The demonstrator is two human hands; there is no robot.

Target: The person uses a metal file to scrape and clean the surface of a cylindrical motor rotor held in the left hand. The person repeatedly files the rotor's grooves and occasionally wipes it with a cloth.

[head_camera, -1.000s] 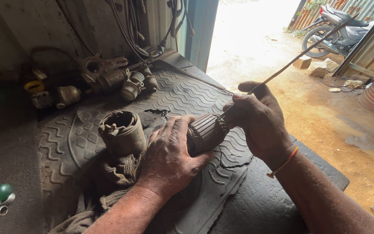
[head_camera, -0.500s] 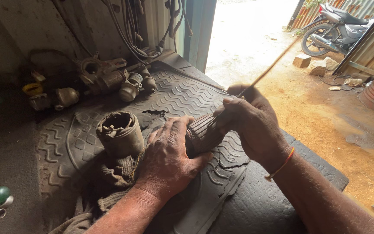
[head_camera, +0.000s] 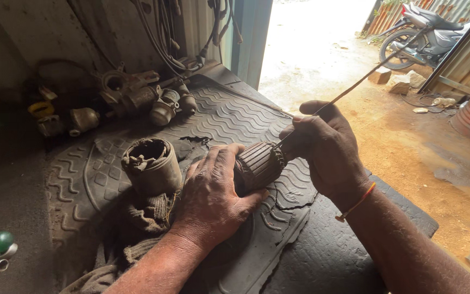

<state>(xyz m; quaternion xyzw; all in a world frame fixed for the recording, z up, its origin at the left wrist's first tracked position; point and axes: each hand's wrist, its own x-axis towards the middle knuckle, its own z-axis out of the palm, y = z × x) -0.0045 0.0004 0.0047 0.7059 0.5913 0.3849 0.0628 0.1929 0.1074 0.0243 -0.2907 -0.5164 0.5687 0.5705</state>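
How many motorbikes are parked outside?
1: a motorbike stands at the top right, outside beside the metal fence. Others may be hidden beyond the picture's edge.

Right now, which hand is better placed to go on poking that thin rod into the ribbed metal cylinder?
The right hand. It already pinches the rod, whose tip meets the cylinder end. The left hand lies over the cylinder, steadying it on the rubber mat.

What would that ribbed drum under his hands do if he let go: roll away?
The drum is round and lies on its side, so it could well roll; the left hand pins it to the grooved mat, which may slow it. It looks like solid metal, probably heavy for its size, and stiff.
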